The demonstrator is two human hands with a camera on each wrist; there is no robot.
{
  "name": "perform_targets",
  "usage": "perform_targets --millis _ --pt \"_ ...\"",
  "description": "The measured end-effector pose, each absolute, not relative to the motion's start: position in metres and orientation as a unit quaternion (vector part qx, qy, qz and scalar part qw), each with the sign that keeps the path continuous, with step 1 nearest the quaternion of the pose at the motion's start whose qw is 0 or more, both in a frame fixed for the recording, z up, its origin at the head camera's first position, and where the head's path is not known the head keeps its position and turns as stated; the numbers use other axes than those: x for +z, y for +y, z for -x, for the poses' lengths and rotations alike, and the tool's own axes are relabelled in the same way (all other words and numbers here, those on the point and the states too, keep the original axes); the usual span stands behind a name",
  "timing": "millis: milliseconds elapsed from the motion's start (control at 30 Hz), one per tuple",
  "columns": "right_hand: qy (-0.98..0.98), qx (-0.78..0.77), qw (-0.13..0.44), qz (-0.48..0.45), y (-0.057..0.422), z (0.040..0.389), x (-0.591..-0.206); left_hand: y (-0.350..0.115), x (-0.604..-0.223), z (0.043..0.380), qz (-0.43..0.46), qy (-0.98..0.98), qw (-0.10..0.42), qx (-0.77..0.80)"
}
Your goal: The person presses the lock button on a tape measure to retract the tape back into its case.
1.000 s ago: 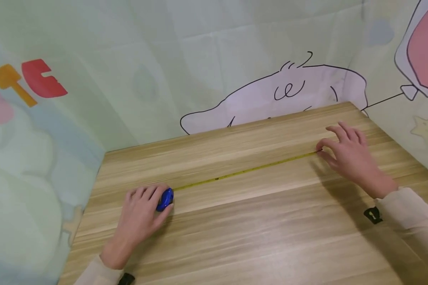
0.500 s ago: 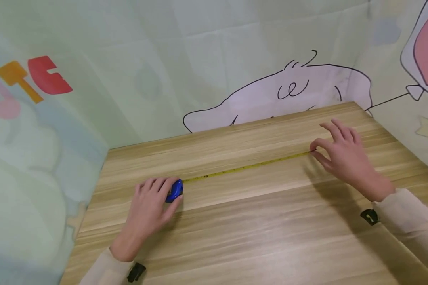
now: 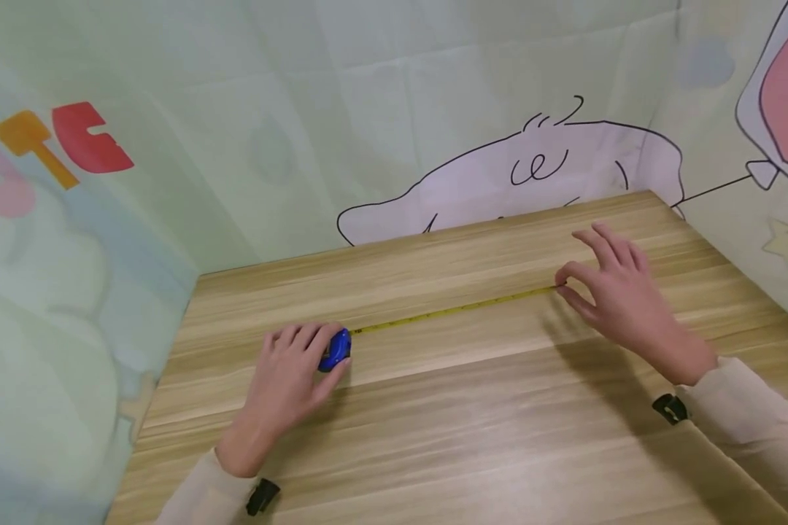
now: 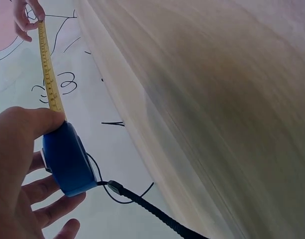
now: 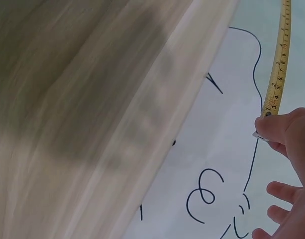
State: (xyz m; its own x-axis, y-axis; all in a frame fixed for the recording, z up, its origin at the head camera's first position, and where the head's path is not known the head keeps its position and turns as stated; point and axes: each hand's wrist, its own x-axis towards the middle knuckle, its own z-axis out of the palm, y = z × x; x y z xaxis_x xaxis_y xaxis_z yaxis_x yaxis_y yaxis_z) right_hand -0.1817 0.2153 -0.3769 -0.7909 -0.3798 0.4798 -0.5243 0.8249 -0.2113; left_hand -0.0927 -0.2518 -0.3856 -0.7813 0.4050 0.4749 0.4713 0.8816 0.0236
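A blue tape measure (image 3: 335,351) sits in my left hand (image 3: 287,380), gripped between the thumb and fingers. From its case a yellow blade (image 3: 446,312) runs out to the right, stretched straight above the tabletop. My right hand (image 3: 620,297) pinches the blade's end between thumb and index finger, with the other fingers held out. In the left wrist view the case (image 4: 68,158) shows a black strap (image 4: 152,209) hanging from its corner. The right wrist view has the metal end hook (image 5: 260,136) just past my thumb, beside the low numbers.
The wood-grain table (image 3: 433,430) spreads under both hands, its back edge against a pale printed cloth (image 3: 289,95). Another cloth wall stands at the left, and the backdrop continues at the right edge. Dark bands sit at both cuffs.
My left hand has moved right with the tape measure case, and my right hand has come left with the blade's end. The visible length of blade between them has become shorter.
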Motion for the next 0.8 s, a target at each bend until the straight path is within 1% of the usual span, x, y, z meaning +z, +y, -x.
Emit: perform_targets --millis 367,567,800 --pt "-0.919 0.177 0.232 -0.264 0.196 0.182 -0.39 -0.243 -0.392 0.094 0.239 -0.94 0.231 -0.073" --pt "-0.914 0.179 0.244 -0.272 0.195 0.181 -0.393 -0.237 -0.389 0.096 0.242 -0.94 0.227 -0.076" --pt "-0.912 0.178 0.245 -0.277 0.19 0.179 -0.395 -0.23 -0.385 0.101 0.243 -0.942 0.22 -0.077"
